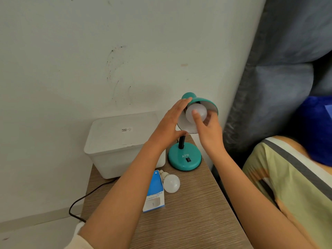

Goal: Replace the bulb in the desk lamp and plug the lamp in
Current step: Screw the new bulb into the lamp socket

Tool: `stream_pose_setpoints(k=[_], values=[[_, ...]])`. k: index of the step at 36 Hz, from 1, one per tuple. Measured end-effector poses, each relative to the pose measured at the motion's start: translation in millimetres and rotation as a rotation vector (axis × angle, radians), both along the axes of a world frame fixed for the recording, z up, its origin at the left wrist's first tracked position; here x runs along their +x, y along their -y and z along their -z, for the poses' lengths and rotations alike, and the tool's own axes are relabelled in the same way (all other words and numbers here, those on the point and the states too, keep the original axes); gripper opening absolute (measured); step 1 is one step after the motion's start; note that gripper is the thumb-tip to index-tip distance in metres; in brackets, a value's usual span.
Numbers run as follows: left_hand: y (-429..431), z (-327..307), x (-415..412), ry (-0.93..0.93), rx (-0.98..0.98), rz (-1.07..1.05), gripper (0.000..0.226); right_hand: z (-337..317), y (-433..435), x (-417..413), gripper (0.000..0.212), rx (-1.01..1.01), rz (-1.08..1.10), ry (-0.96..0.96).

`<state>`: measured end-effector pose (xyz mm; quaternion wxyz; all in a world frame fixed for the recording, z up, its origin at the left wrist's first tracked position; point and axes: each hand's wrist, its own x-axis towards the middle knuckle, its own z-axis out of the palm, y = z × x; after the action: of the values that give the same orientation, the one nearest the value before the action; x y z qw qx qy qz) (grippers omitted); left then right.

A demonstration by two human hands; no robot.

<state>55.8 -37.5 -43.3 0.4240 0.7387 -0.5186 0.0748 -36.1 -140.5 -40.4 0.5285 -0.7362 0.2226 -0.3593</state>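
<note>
A teal desk lamp stands on its round base (pixel 185 159) at the back right of a wooden bedside table (pixel 188 212). Its shade (pixel 204 102) is tipped toward me. My left hand (pixel 170 123) cups the shade's left rim. My right hand (pixel 206 128) has its fingers around a white bulb (pixel 196 109) sitting inside the shade. A second white bulb (pixel 170 182) lies on the table beside a blue and white bulb box (pixel 155 193). The lamp's black cord (pixel 84 196) runs off the table's left edge.
A white lidded plastic bin (pixel 118 141) stands at the table's back left against the wall. A grey upholstered headboard (pixel 280 87) and a bed with striped bedding (pixel 291 177) lie to the right. No socket is in sight.
</note>
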Motion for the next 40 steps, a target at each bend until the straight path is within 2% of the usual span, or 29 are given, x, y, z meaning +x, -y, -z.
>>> stream_pose_setpoints(k=[2,6,10,13,18,22,27,33,38,40], values=[[1,1,0,-0.012,0.004,-0.003,0.098,-1,0,0,0.046,-0.04,0.032,0.016],[0,2,1,-0.004,-0.008,0.003,0.097,-3,3,4,0.042,0.153,-0.058,-0.024],[0,2,1,-0.016,0.001,-0.001,0.098,-6,-1,1,0.047,-0.013,0.03,0.005],[0,3,1,-0.024,-0.003,-0.007,0.099,-8,3,3,0.046,0.157,-0.034,-0.001],[2,5,2,-0.021,0.002,-0.005,0.101,-10,0,3,0.047,-0.03,0.039,-0.009],[2,4,2,-0.017,-0.015,0.001,0.096,-9,5,5,0.046,0.159,-0.1,-0.083],[3,5,2,-0.033,-0.001,-0.003,0.098,-10,-6,-1,0.057,-0.292,0.077,-0.001],[3,3,3,-0.045,0.01,-0.006,0.102,-21,2,-1,0.054,-0.124,0.065,-0.007],[6,6,2,-0.051,0.012,-0.008,0.102,-15,0,0,0.052,-0.359,0.1,-0.025],[5,6,2,-0.046,0.012,-0.011,0.101,-15,0,0,0.051,-0.317,0.087,-0.008]])
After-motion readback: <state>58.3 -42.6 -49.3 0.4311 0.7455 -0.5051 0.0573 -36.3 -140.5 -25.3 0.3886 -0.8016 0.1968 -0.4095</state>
